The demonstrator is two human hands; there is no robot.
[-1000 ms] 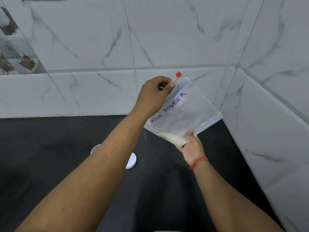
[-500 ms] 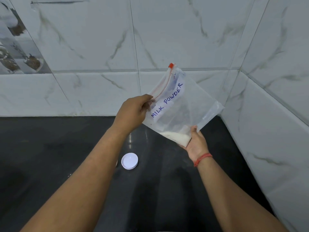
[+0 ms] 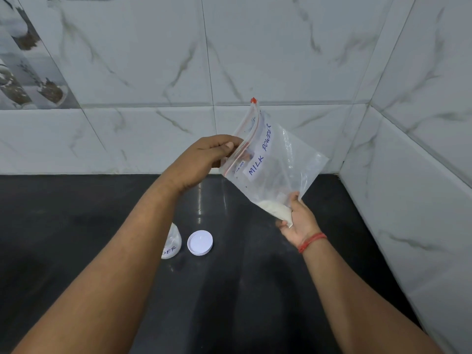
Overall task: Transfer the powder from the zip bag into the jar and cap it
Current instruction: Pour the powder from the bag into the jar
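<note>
A clear zip bag (image 3: 278, 159) labelled MILK POWDER hangs tilted above the black counter, its red zip strip pointing up and left. White powder (image 3: 274, 208) has gathered in the bag's lowest corner. My left hand (image 3: 212, 155) pinches the bag at the zip edge. My right hand (image 3: 298, 221) cups and grips the bottom corner with the powder. A clear jar (image 3: 172, 244) with a handwritten label stands on the counter, mostly hidden behind my left forearm. Its white round cap (image 3: 200, 242) lies flat just to the jar's right.
The black counter (image 3: 242, 290) runs to marble-tiled walls at the back (image 3: 153, 72) and on the right (image 3: 421, 175), forming a corner. A red thread band (image 3: 310, 241) circles my right wrist.
My left hand has slid down along the zip edge from the top corner to its lower part. The bag has turned more upright. The jar has come into view beside the cap.
</note>
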